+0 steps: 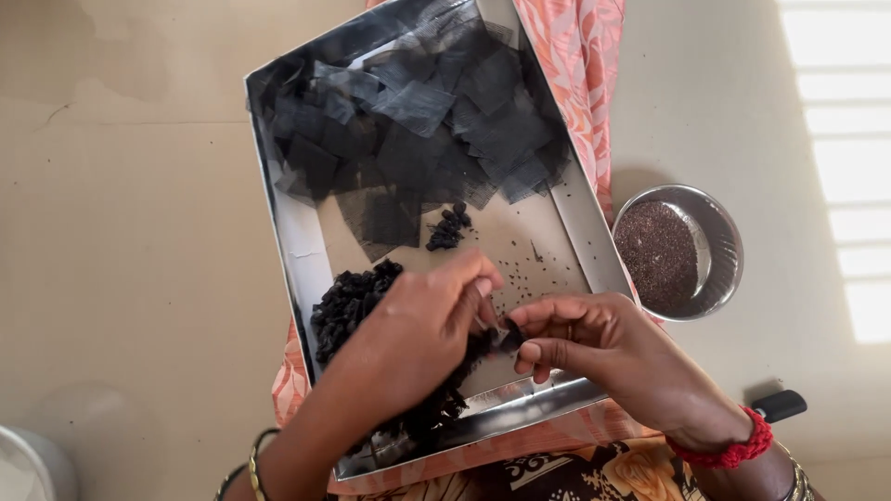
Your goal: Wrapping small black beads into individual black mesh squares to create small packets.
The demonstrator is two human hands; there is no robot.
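Observation:
A shallow cardboard box (297, 250) with a shiny rim rests on my lap. Its far half holds several squares of black net fabric (418, 130). A heap of small black tied bundles (348, 306) lies in the near left, and a smaller cluster of bundles (448, 227) sits at the middle. My left hand (422, 325) and my right hand (603, 348) meet over the box's near edge. Together they pinch one small black net bundle (509, 336) between fingertips. Loose dark seeds (520, 278) are scattered on the box floor.
A round steel bowl (719, 237) filled with dark seeds stands on the floor to the right of the box. A small black object (780, 405) lies near my right wrist. Orange patterned cloth (580, 56) runs under the box. A pale container's edge (28, 464) shows at the bottom left.

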